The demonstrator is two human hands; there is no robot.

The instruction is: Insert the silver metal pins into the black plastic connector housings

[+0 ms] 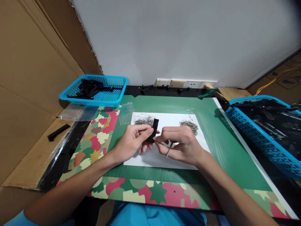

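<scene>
My left hand (131,141) grips a small black plastic part (155,123), held upright above a white paper sheet (160,160). Close beside it, my right hand (180,142) has its thumb and forefinger pinched at the part's lower side. A thin metal tool (168,151) with a slim shaft is tucked among the right hand's other fingers and points down. Whether the pinch holds a tiny piece is hidden. On the paper lie two heaps of small metal pieces, a left heap (144,120) behind my left hand and a right heap (191,127) behind my right hand.
A blue basket (117,102) with black parts stands at back left; another blue basket (258,138) with dark parts is at right. A clear bag (126,113) lies near the paper. One black part (58,132) rests on cardboard at left. Sockets (194,84) line the wall.
</scene>
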